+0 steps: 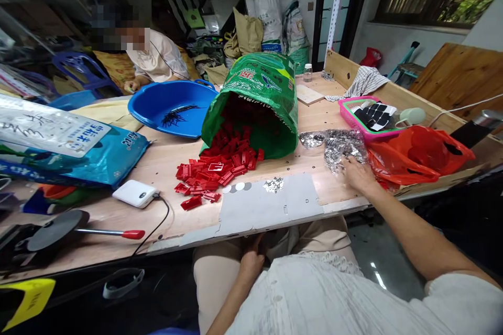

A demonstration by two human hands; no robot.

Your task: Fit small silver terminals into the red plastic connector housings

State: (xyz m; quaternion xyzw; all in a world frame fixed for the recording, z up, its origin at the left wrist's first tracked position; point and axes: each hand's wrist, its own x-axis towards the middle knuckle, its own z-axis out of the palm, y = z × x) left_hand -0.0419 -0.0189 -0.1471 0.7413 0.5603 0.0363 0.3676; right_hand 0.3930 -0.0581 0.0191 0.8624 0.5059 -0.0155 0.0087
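Note:
My right hand [356, 172] reaches out over the wooden table [165, 159] and its fingers dig into a heap of small shiny silver parts [341, 144]; the fingertips are buried in the heap. My left hand [251, 260] rests below the table edge on my lap, its fingers hidden under the edge. A green sack [259, 94] lies tipped over, spilling many red plastic pieces [214, 170] toward me. A few silver parts [274, 184] lie on a grey sheet [271, 204] at the table's front edge.
An orange plastic bag [420, 154] and a pink tray [359, 120] sit to the right. A blue basin [173, 107], blue-and-white bags [58, 146], a white power bank [135, 193] and a red-handled tool [113, 232] lie left. Another person [153, 57] sits at the far side.

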